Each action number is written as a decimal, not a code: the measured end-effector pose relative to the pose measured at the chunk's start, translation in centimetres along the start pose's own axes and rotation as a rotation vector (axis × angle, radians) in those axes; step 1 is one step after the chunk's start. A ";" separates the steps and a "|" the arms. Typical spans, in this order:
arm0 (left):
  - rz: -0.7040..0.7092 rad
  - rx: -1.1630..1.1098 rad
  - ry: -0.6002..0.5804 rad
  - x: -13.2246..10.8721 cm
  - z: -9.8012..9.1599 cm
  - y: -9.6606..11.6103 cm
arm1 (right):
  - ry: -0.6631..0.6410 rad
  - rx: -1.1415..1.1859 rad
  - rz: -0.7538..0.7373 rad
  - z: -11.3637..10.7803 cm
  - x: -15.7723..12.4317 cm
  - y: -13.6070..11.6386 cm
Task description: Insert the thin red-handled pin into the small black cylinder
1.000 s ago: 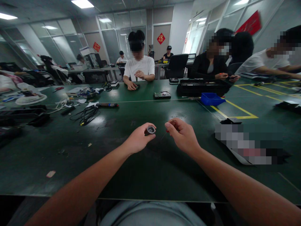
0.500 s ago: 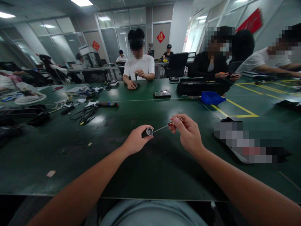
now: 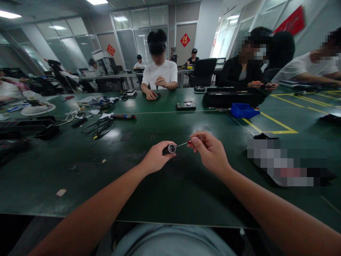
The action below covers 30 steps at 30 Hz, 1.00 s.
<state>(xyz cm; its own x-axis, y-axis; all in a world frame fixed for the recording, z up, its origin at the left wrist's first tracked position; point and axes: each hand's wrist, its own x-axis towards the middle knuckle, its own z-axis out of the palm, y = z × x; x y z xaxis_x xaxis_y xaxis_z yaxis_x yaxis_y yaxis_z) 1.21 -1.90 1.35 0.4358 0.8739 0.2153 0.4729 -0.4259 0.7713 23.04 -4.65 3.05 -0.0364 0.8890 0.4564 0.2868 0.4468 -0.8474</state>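
Observation:
Over the green table, my left hand (image 3: 157,156) is closed around a small dark cylindrical part (image 3: 172,148) with a silvery ring at its open end, which faces me. My fingers cover most of its body. To the right, my right hand (image 3: 209,149) grips a screwdriver (image 3: 189,142) with a translucent reddish handle. The thin metal shaft slants left and down, and its tip lies at or inside the ringed end; I cannot tell how deep.
Beyond my hands lie a circuit-board drive (image 3: 185,105), a blue tray (image 3: 243,110) and a long black casing (image 3: 234,96). At left are coiled black cable (image 3: 98,128) and a pen-like tool (image 3: 124,116). A partly blurred-out item (image 3: 282,160) lies right. A co-worker (image 3: 160,76) sits opposite.
My right hand has come closer to the left one, so less of the screwdriver shaft shows. The ringed part has turned slightly. The whole view has shifted a little.

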 end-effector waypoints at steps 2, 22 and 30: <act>0.003 0.004 0.000 0.0 0.0 0.0 | 0.004 0.028 0.010 0.0 0.1 0.1; 0.060 0.057 0.018 0.0 -0.1 -0.5 | 0.028 -0.238 -0.056 -0.3 0.1 -0.8; 0.065 0.079 0.014 0.0 -0.1 -0.8 | -0.110 -0.215 -0.095 -0.4 0.1 -0.9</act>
<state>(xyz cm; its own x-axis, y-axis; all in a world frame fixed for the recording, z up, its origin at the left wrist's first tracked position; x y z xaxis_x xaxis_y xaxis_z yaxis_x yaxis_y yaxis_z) 0.73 -1.48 0.81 0.4571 0.8466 0.2727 0.5027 -0.4988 0.7060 23.18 -4.97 3.94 -0.1733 0.8548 0.4892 0.4733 0.5079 -0.7198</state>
